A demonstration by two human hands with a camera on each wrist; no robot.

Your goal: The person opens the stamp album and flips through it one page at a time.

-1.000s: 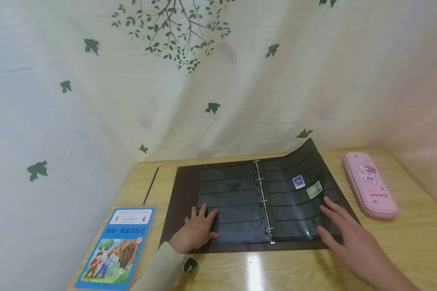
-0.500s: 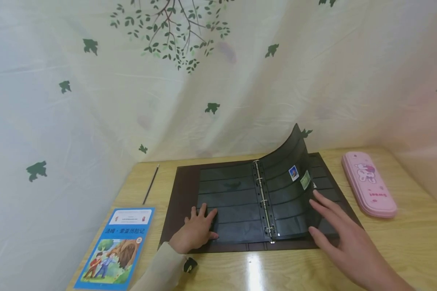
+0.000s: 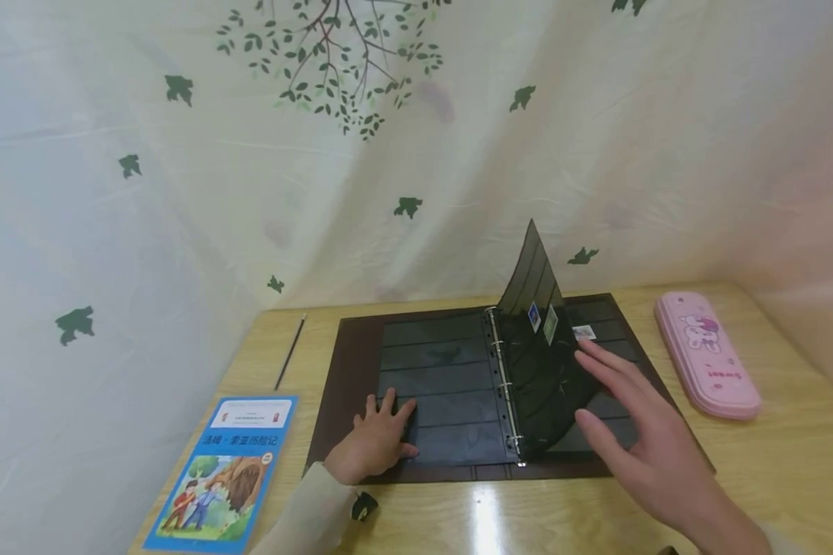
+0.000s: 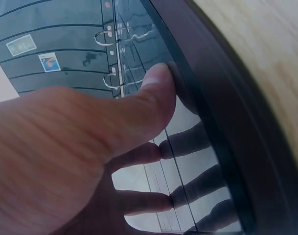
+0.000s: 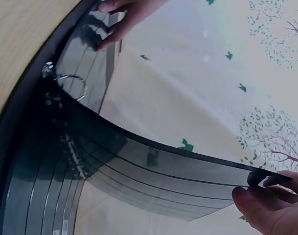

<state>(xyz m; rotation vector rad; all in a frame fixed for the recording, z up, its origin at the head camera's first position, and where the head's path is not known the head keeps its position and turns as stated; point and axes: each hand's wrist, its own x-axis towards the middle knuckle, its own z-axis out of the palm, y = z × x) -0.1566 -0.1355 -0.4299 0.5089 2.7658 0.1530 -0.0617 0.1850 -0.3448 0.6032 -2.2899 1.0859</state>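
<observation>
A brown ring binder (image 3: 350, 362) lies open on the table, with black pocket pages on metal rings. My left hand (image 3: 373, 443) rests with spread fingers on the left page (image 3: 433, 370); the left wrist view shows its thumb (image 4: 158, 81) near the page edge. The right-hand page (image 3: 537, 385) stands up, curved at the rings. A blue stamp (image 3: 534, 317) and a green stamp (image 3: 551, 324) sit in its pockets. My right hand (image 3: 649, 432), fingers extended, touches that page's outer edge from its back side. Behind it a whitish stamp (image 3: 585, 332) shows on the page underneath.
To the left, a blue storybook (image 3: 215, 478) lies near the front, with a thin pencil (image 3: 290, 351) behind it. A pink pencil case (image 3: 708, 354) lies right of the binder. A leaf-printed cloth (image 3: 416, 154) hangs behind the table (image 3: 416, 516).
The right-hand page has risen from a slight lift to nearly upright, uncovering the page underneath. My right hand has shifted left and farther in with it. The left hand stays in place.
</observation>
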